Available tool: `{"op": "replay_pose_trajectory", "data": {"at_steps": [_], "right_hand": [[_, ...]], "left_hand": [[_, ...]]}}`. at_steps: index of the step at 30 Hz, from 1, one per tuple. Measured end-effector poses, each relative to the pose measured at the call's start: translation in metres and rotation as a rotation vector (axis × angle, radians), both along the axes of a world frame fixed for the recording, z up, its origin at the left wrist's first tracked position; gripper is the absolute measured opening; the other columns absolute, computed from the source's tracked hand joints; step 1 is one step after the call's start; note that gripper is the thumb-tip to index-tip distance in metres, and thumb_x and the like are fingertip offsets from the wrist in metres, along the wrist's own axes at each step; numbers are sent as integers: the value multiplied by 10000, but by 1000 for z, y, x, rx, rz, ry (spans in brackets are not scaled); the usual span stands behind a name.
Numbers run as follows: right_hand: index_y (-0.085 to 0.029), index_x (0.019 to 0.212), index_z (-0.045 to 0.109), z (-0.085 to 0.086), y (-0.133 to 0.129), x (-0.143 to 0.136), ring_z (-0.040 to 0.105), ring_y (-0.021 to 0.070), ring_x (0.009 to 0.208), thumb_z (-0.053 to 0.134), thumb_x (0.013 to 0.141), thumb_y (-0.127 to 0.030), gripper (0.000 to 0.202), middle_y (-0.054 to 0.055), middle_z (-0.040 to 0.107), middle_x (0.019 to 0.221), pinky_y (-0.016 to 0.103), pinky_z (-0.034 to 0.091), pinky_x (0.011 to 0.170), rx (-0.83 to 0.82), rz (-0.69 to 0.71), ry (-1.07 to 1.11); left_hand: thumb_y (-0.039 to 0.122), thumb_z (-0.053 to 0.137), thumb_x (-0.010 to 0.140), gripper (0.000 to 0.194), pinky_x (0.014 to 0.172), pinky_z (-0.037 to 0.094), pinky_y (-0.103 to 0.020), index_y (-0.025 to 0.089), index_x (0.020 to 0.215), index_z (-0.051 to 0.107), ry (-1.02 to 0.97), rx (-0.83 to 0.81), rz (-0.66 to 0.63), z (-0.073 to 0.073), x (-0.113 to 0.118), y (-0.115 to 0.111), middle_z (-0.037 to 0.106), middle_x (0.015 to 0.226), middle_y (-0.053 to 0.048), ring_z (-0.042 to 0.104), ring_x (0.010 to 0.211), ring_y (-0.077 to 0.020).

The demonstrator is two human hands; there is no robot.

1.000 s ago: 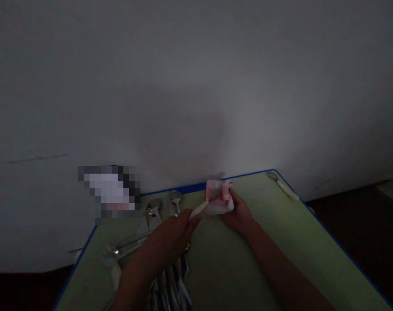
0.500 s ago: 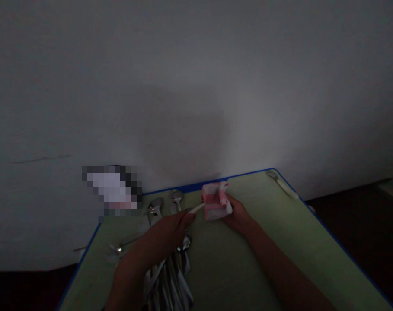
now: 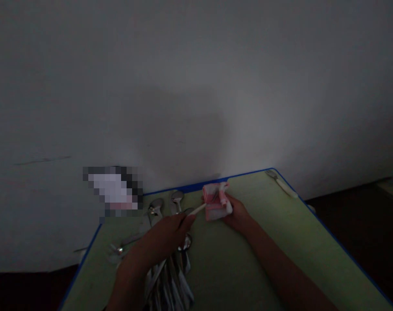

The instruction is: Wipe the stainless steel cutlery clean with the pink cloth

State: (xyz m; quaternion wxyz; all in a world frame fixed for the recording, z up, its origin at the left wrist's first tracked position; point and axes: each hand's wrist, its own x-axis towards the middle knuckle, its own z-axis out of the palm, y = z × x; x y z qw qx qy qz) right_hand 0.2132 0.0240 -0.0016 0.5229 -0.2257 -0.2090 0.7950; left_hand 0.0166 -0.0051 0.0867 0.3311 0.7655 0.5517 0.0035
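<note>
The left hand [image 3: 175,226] is closed around the pale handle of a piece of cutlery [image 3: 198,210], in the middle of the scene above the counter [image 3: 215,268]. Its metal end runs right into a pink and white cloth [image 3: 215,212], which the right hand [image 3: 239,216] grips from the right side, fingers partly hidden behind it; whether the end is a fork or a spoon, I cannot tell.

The cutlery looks light and stiff, likely slick at the metal but easier to hold by the handle, so the handle is the sensible grip. The cloth seems soft and thin, apt to bunch, best pinched around the metal from both sides. Neither looks fragile.

Near and left lies a loose pile of cutlery [image 3: 170,280], with a spoon [image 3: 177,198] beyond it toward the far edge. A pale-handled fork [image 3: 282,185] lies apart by the far right corner.
</note>
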Motion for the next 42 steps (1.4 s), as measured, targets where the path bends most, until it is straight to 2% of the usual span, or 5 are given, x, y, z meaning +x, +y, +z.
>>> {"op": "replay_pose_trajectory", "data": {"at_steps": [8, 18, 28, 35, 42], "right_hand": [[-156, 811, 633, 0, 6, 3, 614, 163, 801, 492, 769, -210, 157, 47, 676, 859, 303, 471, 796, -11, -106, 75], [-149, 721, 625, -12, 10, 6, 598, 160, 664, 515, 725, -202, 123, 39, 663, 710, 314, 485, 747, -186, -142, 65], [-128, 830, 651, -12, 6, 7, 600, 185, 743, 481, 667, -176, 240, 66, 669, 785, 345, 461, 794, -94, -38, -5], [-163, 567, 572, 0, 1, 4, 552, 141, 626, 501, 641, -112, 115, 22, 620, 652, 289, 447, 678, 6, -46, -9], [-166, 590, 571, -2, 3, 5, 552, 129, 623, 512, 647, -118, 95, 4, 613, 644, 278, 443, 691, -22, -116, -12]], "left_hand": [[419, 246, 920, 332, 610, 392, -270, 194, 875, 487, 28, 108, 63, 11, 9, 3, 654, 754, -48, 628, 671, -185], [481, 278, 901, 373, 581, 375, -268, 193, 814, 498, -2, 78, 32, 3, 16, 0, 631, 673, -30, 616, 651, -181], [540, 283, 882, 423, 591, 385, -274, 193, 812, 513, 22, 94, 58, 9, 19, 1, 640, 658, -25, 625, 663, -190], [533, 272, 889, 412, 588, 406, -270, 197, 875, 509, -7, 94, -11, -6, 20, -2, 669, 727, -33, 633, 658, -178], [570, 267, 871, 442, 527, 407, -256, 192, 905, 494, -61, -1, 58, 0, 22, -1, 659, 637, -3, 593, 468, -143]]}}
